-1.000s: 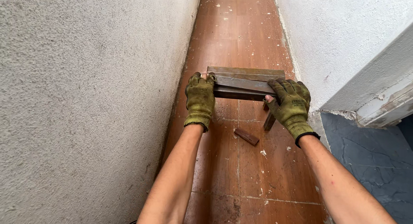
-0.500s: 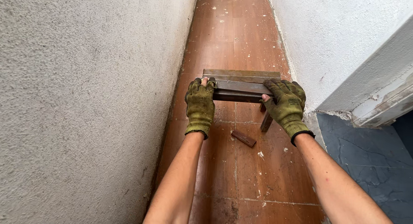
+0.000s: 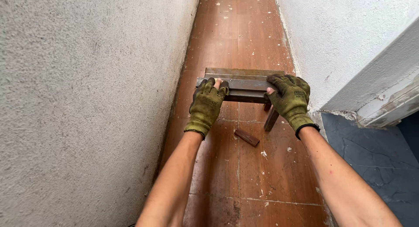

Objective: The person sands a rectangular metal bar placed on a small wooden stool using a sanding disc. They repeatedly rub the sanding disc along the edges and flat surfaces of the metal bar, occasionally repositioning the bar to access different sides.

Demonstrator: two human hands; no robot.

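Leftmost stands a rough grey plastered wall (image 3: 74, 100), running away down a narrow passage. Next to it comes the left hand (image 3: 207, 105), in an olive work glove with the fingertips cut off, its fingers (image 3: 217, 84) curled over the left end of a stack of rusty metal bars (image 3: 242, 84) and closed on it. The stack is held up above the brown tiled floor (image 3: 244, 30), its long axis lying crosswise, from wall to wall, so each hand has one end and neither is the nearer (they look evenly matched). Below the bars, on the floor, lies a small brown tile fragment (image 3: 247, 137), well apart from both hands, with white flecks of plaster scattered round it. A dark strip (image 3: 271, 118) hangs or leans down from under the right end; I cannot tell whether it is joined to the stack. The right hand (image 3: 289, 98), gloved alike, wraps its fingers over the right end, holding it firmly. Beyond it rises a white wall (image 3: 345, 39) with a chipped corner.
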